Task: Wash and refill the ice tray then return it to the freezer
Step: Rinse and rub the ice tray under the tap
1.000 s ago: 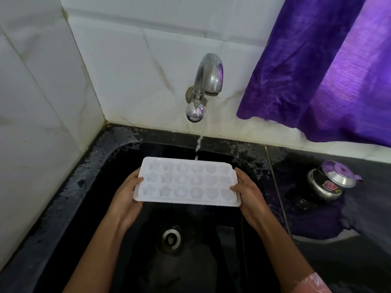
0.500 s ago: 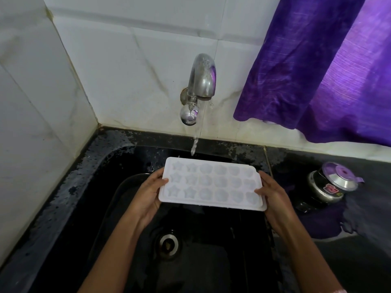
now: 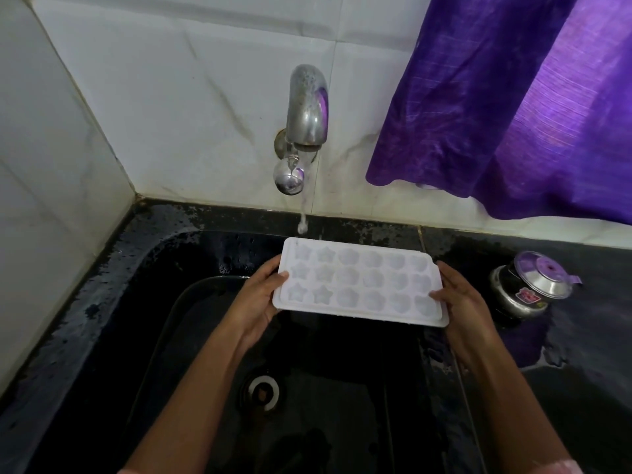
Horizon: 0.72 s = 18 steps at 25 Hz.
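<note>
Both hands point(image 3: 254, 299) point(image 3: 458, 299) grip the ice tray point(image 3: 359, 282) by its short ends, cavities up, long axis left-right.

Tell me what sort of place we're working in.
Most likely a home kitchen, at the sink: a black sink basin under a running wall tap, white tiled walls, and a small lidded steel pot on the wet counter beside it. The ice tray is held over the basin.
</note>
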Available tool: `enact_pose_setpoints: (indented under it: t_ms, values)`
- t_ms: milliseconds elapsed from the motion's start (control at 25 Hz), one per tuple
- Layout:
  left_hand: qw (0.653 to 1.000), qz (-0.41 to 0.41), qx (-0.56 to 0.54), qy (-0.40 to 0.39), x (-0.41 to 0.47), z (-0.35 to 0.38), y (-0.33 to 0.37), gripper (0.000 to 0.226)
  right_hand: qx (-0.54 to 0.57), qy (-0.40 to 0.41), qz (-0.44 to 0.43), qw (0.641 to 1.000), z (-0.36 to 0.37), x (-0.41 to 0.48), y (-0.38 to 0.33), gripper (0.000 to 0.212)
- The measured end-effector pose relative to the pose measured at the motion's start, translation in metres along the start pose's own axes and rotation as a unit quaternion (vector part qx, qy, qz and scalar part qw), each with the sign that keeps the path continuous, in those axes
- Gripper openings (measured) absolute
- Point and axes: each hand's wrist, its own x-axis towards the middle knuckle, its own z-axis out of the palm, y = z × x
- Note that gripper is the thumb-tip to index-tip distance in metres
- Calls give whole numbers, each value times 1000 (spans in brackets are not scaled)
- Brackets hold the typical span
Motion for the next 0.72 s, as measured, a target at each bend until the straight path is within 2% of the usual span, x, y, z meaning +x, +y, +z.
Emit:
enact_pose_setpoints:
  t_ms: [200,720]
  values:
    - [999,-18,47,-3,10,1,11,33,-8,-1,-13,1000,4,11,-5,56]
    - [997,36,38,63,18,-11,26,34,-29,7,-7,1000,39,28,-8,59]
